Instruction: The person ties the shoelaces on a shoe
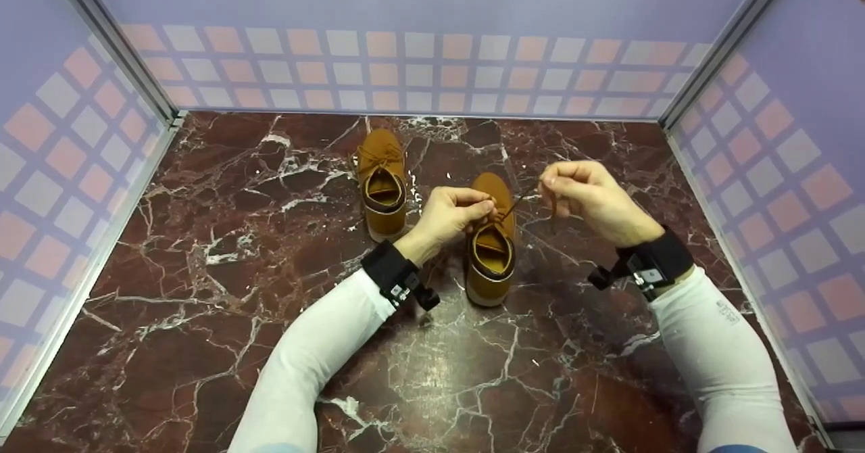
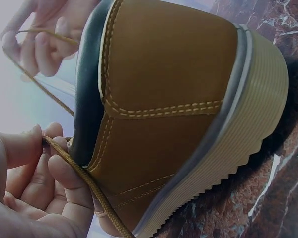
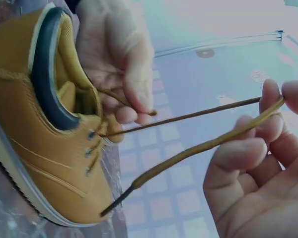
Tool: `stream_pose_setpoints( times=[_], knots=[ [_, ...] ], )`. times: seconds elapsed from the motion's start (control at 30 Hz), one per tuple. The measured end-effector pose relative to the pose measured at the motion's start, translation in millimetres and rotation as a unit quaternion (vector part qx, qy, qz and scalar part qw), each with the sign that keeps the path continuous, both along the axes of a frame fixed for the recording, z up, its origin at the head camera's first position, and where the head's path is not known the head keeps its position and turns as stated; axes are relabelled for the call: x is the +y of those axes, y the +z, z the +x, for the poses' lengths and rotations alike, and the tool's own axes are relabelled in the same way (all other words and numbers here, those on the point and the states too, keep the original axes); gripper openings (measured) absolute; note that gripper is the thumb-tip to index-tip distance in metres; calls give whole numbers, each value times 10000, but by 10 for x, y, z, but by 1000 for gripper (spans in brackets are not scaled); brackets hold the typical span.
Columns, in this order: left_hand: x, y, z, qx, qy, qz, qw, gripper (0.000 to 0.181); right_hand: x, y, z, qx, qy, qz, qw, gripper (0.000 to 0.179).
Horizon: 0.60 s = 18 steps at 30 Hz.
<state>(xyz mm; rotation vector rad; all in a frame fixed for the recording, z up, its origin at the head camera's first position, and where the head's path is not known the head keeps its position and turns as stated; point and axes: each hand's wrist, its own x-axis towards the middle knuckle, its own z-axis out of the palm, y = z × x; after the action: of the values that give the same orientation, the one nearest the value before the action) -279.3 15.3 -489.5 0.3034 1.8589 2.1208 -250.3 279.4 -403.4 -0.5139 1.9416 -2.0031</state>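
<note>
A tan lace-up shoe (image 1: 490, 284) with a dark padded collar stands on the marbled surface, toe pointing away. My left hand (image 1: 454, 215) pinches one brown shoelace (image 2: 84, 174) between thumb and fingers, close over the shoe's eyelets. To the right of the shoe, my right hand (image 1: 584, 196) pinches the other shoelace (image 3: 188, 117). That lace runs taut from the eyelets to the fingertips, and its loose end with a dark tip hangs down. In the right wrist view both hands and the eyelets show.
A matching tan shoe (image 1: 384, 216) with its lace tied in a bow stands to the left and farther back. Purple panels (image 1: 419, 7) with pink and white squares enclose the marbled surface (image 1: 203, 318) at the back and both sides.
</note>
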Motion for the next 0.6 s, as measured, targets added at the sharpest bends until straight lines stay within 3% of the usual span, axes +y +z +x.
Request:
stream_pose_setpoints(
  times=[0.3, 0.47, 0.6],
  knots=[
    [24, 50, 74, 575, 83, -313, 9978, 23, -315, 234, -380, 6, -682, 33, 9977, 30],
    [25, 63, 86, 673, 44, -388, 9970, 22, -533, 355, -558, -78, -819, -19, 9966, 30],
    [17, 66, 84, 649, 36, -320, 9974, 20, -759, 387, -696, -164, -921, 246, 9953, 25]
  ],
)
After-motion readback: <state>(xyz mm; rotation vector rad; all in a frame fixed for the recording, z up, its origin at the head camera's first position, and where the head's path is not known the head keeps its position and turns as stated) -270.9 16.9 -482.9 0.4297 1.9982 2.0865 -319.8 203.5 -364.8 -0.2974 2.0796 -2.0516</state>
